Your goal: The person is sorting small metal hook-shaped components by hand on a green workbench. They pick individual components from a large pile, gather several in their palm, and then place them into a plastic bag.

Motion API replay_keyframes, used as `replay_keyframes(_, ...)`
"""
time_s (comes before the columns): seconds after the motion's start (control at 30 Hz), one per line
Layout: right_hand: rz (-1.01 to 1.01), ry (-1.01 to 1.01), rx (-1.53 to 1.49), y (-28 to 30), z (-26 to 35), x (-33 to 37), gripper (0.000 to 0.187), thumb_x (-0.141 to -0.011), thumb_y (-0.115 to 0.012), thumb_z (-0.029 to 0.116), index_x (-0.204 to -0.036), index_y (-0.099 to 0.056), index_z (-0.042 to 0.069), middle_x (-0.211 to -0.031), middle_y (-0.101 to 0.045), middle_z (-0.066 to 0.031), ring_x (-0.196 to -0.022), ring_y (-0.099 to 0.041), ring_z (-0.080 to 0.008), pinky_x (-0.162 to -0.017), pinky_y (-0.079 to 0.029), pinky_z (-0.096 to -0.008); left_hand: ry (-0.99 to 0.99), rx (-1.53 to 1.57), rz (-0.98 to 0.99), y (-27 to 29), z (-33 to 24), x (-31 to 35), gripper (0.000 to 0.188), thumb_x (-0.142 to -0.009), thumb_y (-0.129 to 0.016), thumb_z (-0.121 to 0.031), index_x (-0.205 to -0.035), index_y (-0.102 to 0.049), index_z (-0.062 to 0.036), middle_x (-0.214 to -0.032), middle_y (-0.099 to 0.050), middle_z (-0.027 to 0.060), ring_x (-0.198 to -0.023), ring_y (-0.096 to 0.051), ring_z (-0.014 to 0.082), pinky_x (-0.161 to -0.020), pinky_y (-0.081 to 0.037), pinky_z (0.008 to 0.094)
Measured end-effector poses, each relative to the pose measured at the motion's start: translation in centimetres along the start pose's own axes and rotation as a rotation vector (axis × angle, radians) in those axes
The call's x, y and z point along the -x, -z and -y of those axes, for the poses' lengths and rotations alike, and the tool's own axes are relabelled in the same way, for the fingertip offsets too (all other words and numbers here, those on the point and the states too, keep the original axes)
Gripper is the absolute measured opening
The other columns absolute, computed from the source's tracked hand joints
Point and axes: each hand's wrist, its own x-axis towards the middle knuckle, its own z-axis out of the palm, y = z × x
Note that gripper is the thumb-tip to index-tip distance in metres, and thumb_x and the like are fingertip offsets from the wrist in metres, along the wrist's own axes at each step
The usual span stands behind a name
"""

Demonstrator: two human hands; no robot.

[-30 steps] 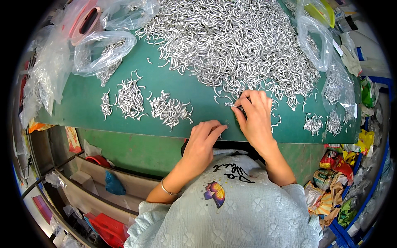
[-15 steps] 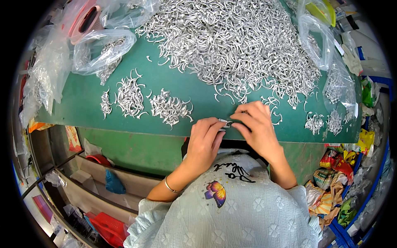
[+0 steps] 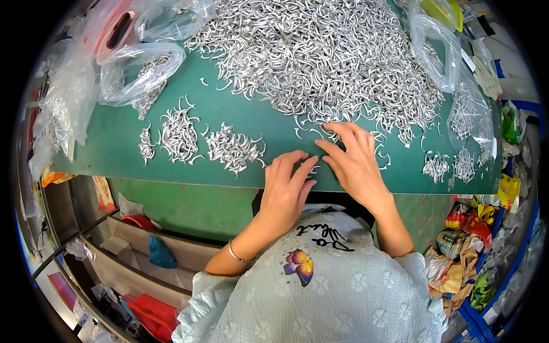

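A large heap of small curved silver metal pieces [image 3: 320, 54] covers the far middle of the green table [image 3: 120, 128]. Near the front edge, my left hand [image 3: 283, 186] is curled, with a few silver pieces [image 3: 314, 170] showing between its thumb and forefinger. My right hand [image 3: 357, 163] lies just right of it, fingers spread and stretched toward the heap's near fringe; I see nothing held in it. Left of my hands are three smaller piles of the same pieces, the closest pile [image 3: 233, 150] being the broadest.
Two small piles [image 3: 436, 167] sit at the table's right front. Clear plastic bags [image 3: 140, 74] with silver pieces stand at the left, near a pink basket [image 3: 111, 43]. Another bag [image 3: 472, 117] lies at the right. A shelf with a red bin [image 3: 151, 314] is below left.
My right hand has moved away from my left fingertips, up toward the heap, and its fingers have spread. My left hand stays near the table edge, its thumb and forefinger slightly farther apart.
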Motion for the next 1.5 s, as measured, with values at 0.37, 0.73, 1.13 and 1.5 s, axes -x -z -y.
replay_keyframes(0.37,-0.033,-0.138,0.055,-0.4,-0.3,0.7,0.033,-0.079,-0.07,0.006,-0.111,-0.066,0.009,-0.133,-0.053,-0.0056,-0.128,-0.043,-0.0314,-0.101,-0.033,-0.0439,0.132,0.034,-0.043,0.5,0.0,0.9,0.046,-0.07,-0.076,0.0,-0.113,-0.061,-0.0033,-0.11,-0.054,0.0134,-0.097,-0.052,0.0299,-0.086,-0.042,0.0403)
replay_keyframes(0.73,-0.153,-0.195,0.099,2.8,-3.9,1.7,0.019,-0.077,-0.065,-0.003,-0.094,-0.066,0.006,-0.113,-0.061,-0.0075,-0.11,-0.054,-0.0287,-0.093,-0.036,-0.0389,-0.058,-0.018,0.044,-0.3,0.4,0.1,0.037,-0.073,-0.07,0.003,-0.109,-0.064,-0.0014,-0.108,-0.056,0.0098,-0.093,-0.053,0.0271,-0.078,-0.042,0.0383)
replay_keyframes(1.13,-0.156,-0.149,0.045,0.5,-2.1,-0.1,0.015,-0.077,-0.073,0.009,-0.09,-0.065,0.005,-0.094,-0.059,-0.0043,-0.089,-0.053,-0.0241,-0.078,-0.036,-0.0368,-0.05,0.06,-0.023,-0.7,0.7,0.0,0.029,-0.07,-0.072,0.005,-0.099,-0.066,-0.0007,-0.095,-0.058,0.0099,-0.08,-0.053,0.027,-0.07,-0.045,0.0364)
replay_keyframes(1.5,-0.238,-0.14,-0.007,0.7,-2.5,-0.3,0.018,-0.077,-0.07,0.003,-0.093,-0.065,0.007,-0.098,-0.058,-0.0063,-0.092,-0.052,-0.026,-0.08,-0.039,-0.0378,-0.08,0.057,-0.032,-0.9,1.0,-0.2,0.029,-0.07,-0.074,0.001,-0.097,-0.066,-0.0018,-0.092,-0.058,0.0087,-0.077,-0.052,0.0261,-0.068,-0.043,0.0356)
